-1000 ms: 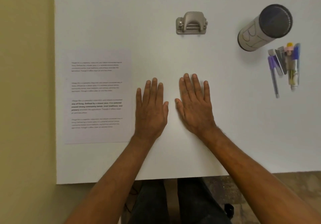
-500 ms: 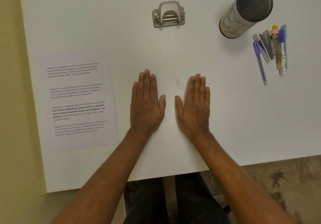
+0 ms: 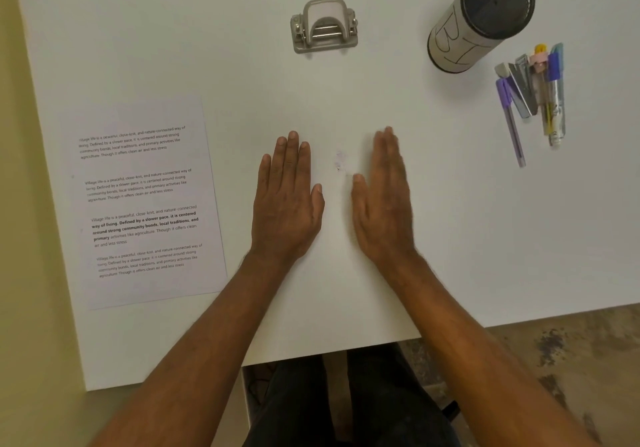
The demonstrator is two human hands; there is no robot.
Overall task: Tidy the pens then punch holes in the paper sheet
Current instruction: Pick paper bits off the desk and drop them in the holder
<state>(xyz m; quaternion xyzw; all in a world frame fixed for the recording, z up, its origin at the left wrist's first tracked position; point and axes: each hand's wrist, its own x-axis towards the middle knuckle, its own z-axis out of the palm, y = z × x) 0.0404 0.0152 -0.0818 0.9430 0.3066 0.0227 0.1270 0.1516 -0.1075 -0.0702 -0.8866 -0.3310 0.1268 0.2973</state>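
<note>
Taking the hole punch (image 3: 325,27) as the landmark on the table (image 3: 450,221): the paper sheet (image 3: 145,200) lies flat well to its left and nearer the table's front edge. The cylindrical pen holder (image 3: 479,18) stands well to the punch's right, and the pens (image 3: 535,96) lie in a bunch on the table just beyond the holder, farther right and slightly nearer. Both hands rest on the table in front of the punch, the left hand (image 3: 287,200) just left of its line, the right hand (image 3: 382,200) just right.
</note>
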